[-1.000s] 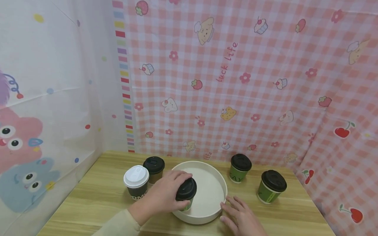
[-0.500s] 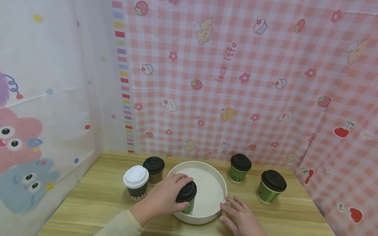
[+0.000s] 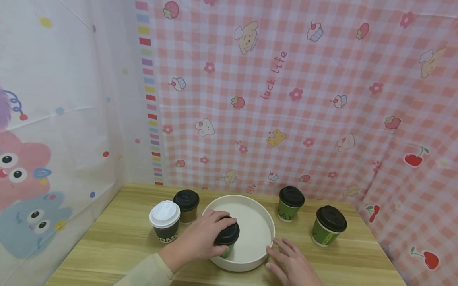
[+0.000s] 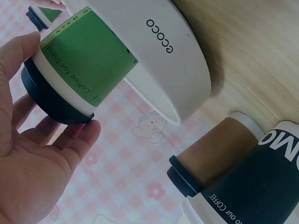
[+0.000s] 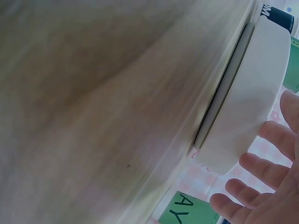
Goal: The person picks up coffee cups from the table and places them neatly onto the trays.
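Observation:
My left hand [image 3: 200, 238] grips a green paper coffee cup [image 4: 91, 60] by its black lid [image 3: 229, 234], thumb on one side and fingers on the other. The cup is over the left front part of a round cream tray [image 3: 255, 234], overlapping its near wall in the head view. In the left wrist view its green side shows the words "Coffee for friend". On the right, my right hand [image 3: 295, 262] rests its loosely bent fingertips at the tray's outer wall [image 5: 247, 93], holding nothing.
Left of the tray stand a white-lidded dark cup [image 3: 165, 222] and, behind it, a black-lidded brown cup [image 3: 187, 208]. Two green cups with black lids, one farther back [image 3: 290, 204] and one nearer [image 3: 328, 226], are at the right. Patterned cloth [image 3: 286, 119] hangs behind the wooden table [image 3: 118, 234].
The left hand and green cup first came down slightly toward the tray's near side, then shifted a touch to the right. The right hand, tray and other cups stayed put.

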`<state>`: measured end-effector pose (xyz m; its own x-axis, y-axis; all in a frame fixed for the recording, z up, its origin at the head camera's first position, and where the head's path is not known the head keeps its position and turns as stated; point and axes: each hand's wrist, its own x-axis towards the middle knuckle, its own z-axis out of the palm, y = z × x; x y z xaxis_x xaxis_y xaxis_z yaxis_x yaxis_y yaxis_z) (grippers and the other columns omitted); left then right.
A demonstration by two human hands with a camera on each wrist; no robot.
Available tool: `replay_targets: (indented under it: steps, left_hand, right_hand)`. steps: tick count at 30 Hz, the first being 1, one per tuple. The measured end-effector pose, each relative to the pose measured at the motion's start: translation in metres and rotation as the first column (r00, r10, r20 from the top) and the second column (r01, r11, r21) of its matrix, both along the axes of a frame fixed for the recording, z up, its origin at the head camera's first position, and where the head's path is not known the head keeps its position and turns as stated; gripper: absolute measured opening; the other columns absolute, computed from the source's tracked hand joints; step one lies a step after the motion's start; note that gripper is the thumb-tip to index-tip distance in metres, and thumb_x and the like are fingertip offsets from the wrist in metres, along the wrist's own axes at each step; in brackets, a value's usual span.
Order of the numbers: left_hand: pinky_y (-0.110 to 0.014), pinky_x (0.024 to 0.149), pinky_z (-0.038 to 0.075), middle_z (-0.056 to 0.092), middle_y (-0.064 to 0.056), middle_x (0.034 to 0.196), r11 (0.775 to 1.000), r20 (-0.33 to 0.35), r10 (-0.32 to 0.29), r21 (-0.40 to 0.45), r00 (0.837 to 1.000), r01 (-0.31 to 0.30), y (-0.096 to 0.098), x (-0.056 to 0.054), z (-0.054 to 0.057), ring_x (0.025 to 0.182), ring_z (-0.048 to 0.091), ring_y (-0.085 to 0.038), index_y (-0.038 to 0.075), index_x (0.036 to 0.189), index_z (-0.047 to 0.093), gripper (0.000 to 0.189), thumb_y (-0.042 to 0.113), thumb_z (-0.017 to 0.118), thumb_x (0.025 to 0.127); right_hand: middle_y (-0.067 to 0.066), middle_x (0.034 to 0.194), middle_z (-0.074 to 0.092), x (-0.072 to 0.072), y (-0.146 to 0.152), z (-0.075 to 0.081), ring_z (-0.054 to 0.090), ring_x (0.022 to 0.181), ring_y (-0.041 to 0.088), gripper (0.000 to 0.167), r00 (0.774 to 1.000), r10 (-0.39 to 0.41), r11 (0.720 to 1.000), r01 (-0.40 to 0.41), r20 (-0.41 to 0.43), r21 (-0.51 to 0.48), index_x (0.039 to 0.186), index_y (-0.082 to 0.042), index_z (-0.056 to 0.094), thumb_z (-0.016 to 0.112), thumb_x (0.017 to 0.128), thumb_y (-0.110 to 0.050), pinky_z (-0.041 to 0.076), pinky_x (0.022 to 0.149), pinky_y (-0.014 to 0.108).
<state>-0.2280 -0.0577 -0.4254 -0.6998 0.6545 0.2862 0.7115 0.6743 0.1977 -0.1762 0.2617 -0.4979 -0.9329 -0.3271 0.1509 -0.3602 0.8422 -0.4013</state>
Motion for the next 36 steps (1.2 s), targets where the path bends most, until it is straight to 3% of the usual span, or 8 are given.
replay_targets:
  steps: [14,22,36]
  left_hand:
    - [-0.049,0.109,0.056,0.061,-0.005,0.152,1.000,0.024,0.012,0.003,1.000,-0.012,-0.002,-0.001,0.000,0.138,0.057,-0.025,0.022,0.151,0.060,0.070,0.040,0.087,0.089]
    - [-0.052,0.111,0.055,0.057,-0.008,0.156,0.999,0.037,0.028,0.036,0.999,-0.029,-0.006,0.001,-0.003,0.141,0.055,-0.028,0.019,0.155,0.053,0.082,0.043,0.089,0.086]
    - [-0.053,0.112,0.055,0.058,-0.010,0.156,0.993,-0.037,0.080,0.086,0.996,-0.077,-0.030,0.010,-0.001,0.139,0.059,-0.030,0.017,0.155,0.053,0.088,0.042,0.093,0.080]
  right_hand:
    - [0.016,0.154,0.061,0.000,-0.001,0.002,0.050,0.145,0.051,0.052,1.000,-0.006,1.000,0.005,0.017,0.010,0.139,-0.017,0.073,0.068,0.101,-0.052,0.043,0.114,0.073]
    - [0.016,0.152,0.063,-0.001,0.000,0.002,0.051,0.143,0.051,0.053,1.000,0.016,1.000,-0.016,0.008,0.024,0.139,-0.017,0.074,0.068,0.101,-0.054,0.045,0.111,0.073]
    - [0.012,0.146,0.068,0.003,-0.004,-0.001,0.057,0.139,0.044,0.045,0.993,0.026,0.997,-0.016,-0.117,0.082,0.133,-0.021,0.077,0.069,0.101,-0.051,0.051,0.110,0.065]
